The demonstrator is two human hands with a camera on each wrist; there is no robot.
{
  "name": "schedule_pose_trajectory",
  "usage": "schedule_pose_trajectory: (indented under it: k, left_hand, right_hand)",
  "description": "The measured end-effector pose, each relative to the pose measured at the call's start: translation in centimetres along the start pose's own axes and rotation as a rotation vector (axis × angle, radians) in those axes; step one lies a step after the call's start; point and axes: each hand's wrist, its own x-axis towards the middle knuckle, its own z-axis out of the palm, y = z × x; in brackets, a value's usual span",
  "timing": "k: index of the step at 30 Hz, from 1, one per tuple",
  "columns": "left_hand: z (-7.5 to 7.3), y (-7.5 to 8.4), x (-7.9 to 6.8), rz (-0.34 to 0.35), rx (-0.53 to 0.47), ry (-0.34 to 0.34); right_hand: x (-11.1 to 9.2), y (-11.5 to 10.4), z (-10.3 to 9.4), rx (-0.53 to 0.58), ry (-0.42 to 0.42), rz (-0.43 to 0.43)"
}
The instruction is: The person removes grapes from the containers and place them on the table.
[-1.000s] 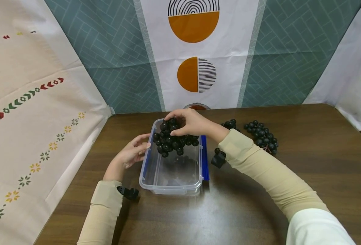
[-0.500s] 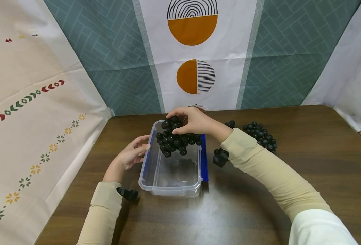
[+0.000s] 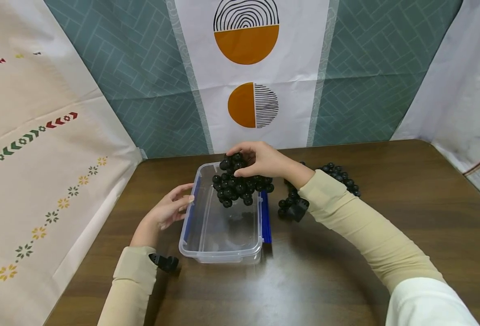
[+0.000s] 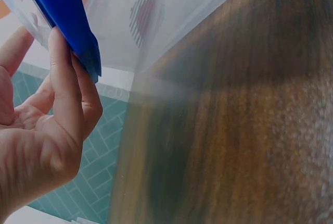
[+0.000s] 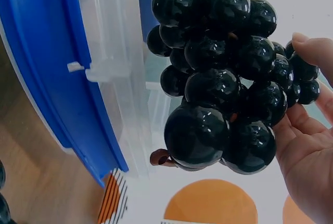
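My right hand [image 3: 264, 159] holds a bunch of black grapes [image 3: 237, 185] by its upper end, above the far half of a clear plastic container [image 3: 223, 258]. Large round grapes fill the middle of the right wrist view, the thumb and fingers being round the bunch's far end. At the container's left side is my left hand [image 3: 168, 208], its fingers loosely extended and the thumb tip touching the rim. The left wrist view shows those fingers [image 4: 65, 88] against a blue side flap [image 4: 73, 21]. No lid covers the container, and its right blue flap [image 3: 266, 219] hangs outward.
Two more bunches of black grapes lie on the brown wooden table [image 3: 305, 276] to the right: one bunch [image 3: 292, 194] partly behind my right wrist, another bunch [image 3: 339, 174] farther back, partly hidden by the sleeve. A patterned cloth backdrop [image 3: 162, 81] stands behind the table.
The right hand has shifted slightly right with the grapes, relative to the container. My left hand stays at the container's left side. The head view has swung a little.
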Motion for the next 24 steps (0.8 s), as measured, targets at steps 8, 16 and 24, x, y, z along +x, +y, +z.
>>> schedule_pose_trajectory:
  k: [8, 16, 24]
  left_hand:
    - [0.0, 0.3, 0.0, -0.019, 0.015, -0.01]
    - [-0.1, 0.7, 0.1, -0.021, 0.044, -0.007]
    - [-0.1, 0.5, 0.0, -0.024, 0.039, -0.002]
  right_hand:
    - [-0.8, -0.1, -1.0, -0.01, 0.006, 0.0]
    - [-1.3, -0.5, -1.5, -0.001, 0.011, 0.0]
    - [-2.0, -0.8, -1.7, -0.013, 0.01, 0.022]
